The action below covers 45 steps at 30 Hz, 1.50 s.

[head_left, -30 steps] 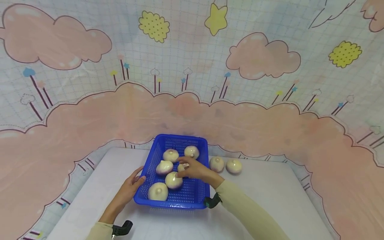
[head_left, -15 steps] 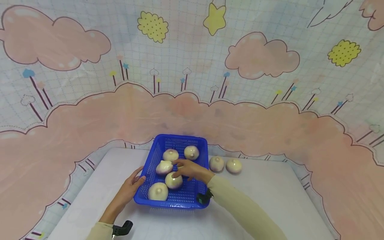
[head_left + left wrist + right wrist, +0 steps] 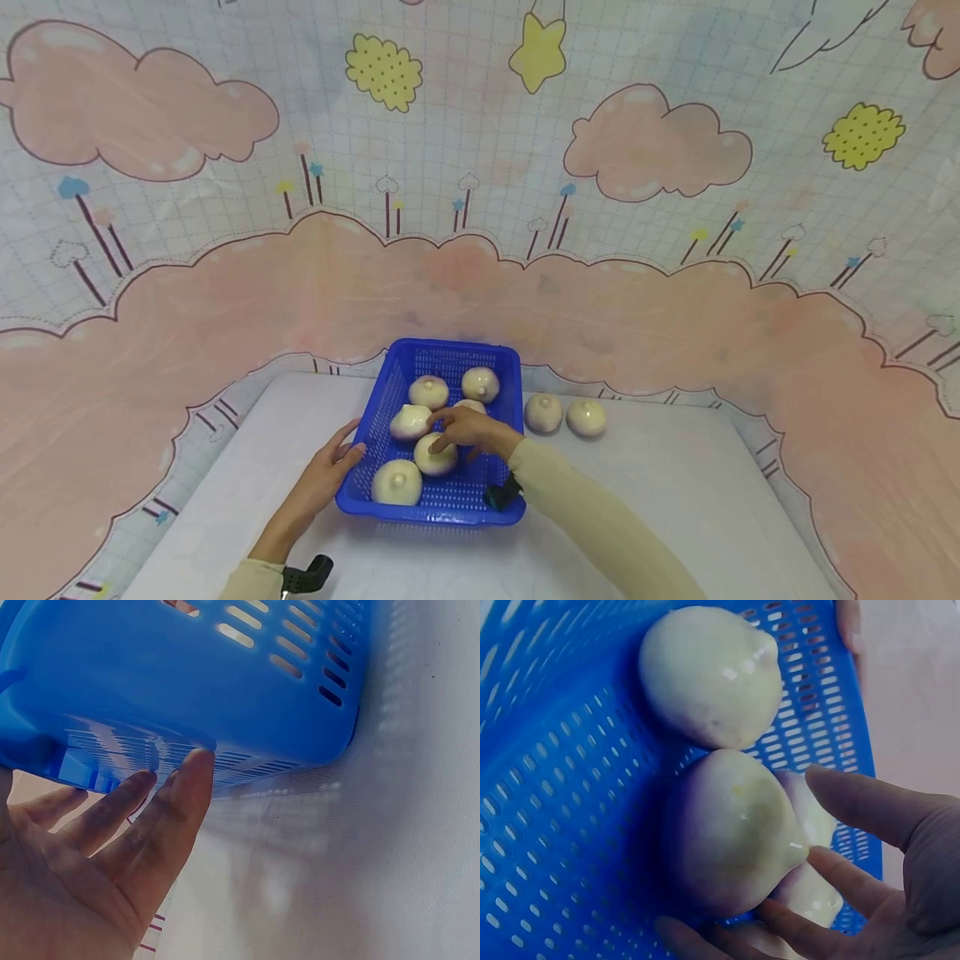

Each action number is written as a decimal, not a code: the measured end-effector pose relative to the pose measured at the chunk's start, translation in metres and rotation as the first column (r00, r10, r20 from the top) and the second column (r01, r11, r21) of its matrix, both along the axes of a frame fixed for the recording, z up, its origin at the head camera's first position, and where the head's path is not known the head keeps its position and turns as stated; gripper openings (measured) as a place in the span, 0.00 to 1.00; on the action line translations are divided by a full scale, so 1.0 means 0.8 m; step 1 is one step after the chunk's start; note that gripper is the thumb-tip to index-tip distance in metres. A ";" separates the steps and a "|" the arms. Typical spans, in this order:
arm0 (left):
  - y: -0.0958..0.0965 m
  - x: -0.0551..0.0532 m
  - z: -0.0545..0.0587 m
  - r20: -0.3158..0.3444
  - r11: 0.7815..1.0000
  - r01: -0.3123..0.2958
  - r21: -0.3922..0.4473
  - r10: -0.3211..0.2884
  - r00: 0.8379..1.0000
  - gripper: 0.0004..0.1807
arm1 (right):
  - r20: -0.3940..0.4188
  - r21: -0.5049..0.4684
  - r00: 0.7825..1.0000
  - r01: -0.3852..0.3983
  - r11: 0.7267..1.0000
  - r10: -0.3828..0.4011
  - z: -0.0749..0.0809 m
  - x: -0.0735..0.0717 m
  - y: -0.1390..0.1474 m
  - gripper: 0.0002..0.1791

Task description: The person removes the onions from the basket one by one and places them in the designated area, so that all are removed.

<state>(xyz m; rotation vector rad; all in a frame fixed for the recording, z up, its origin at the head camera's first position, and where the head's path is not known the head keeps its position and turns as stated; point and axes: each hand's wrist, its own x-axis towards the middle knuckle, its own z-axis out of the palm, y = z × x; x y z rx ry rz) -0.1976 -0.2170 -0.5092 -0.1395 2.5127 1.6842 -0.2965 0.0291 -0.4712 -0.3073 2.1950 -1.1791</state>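
Note:
A blue plastic basket holds several round, pale turnips with purple tinges and small nubs. My left hand rests at the basket's left side. In the left wrist view its straight fingers lie against the outer wall. Inside the basket, my right hand is spread over the middle turnip. In the right wrist view the thumb stands apart from that turnip, while the other fingers reach under and beside it, one fingertip at its nub. Another turnip is partly hidden behind this hand.
In the basket, one turnip lies at the front left, one at the left, and two more at the back. Outside, two turnips sit right of the basket on the white table. A patterned cloth backdrop stands behind.
My right hand has moved left and slightly toward me, from the partly hidden turnip to the middle one. My left hand stays at the basket's side.

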 end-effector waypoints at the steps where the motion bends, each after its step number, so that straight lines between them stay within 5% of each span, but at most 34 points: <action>1: 0.000 0.000 0.000 0.003 1.000 -0.004 -0.001 0.004 1.000 0.34 | 0.001 -0.001 1.000 0.004 1.000 -0.004 -0.002 0.000 0.000 0.24; 24: 0.001 0.004 -0.005 -0.014 1.000 -0.007 0.021 0.007 1.000 0.33 | -0.052 -0.016 0.998 -0.025 1.000 0.024 -0.015 0.002 0.001 0.22; 45: -0.002 0.004 -0.004 -0.032 1.000 0.002 0.009 -0.002 0.999 0.34 | -0.098 -0.144 0.991 -0.099 0.985 0.085 0.030 0.023 0.031 0.23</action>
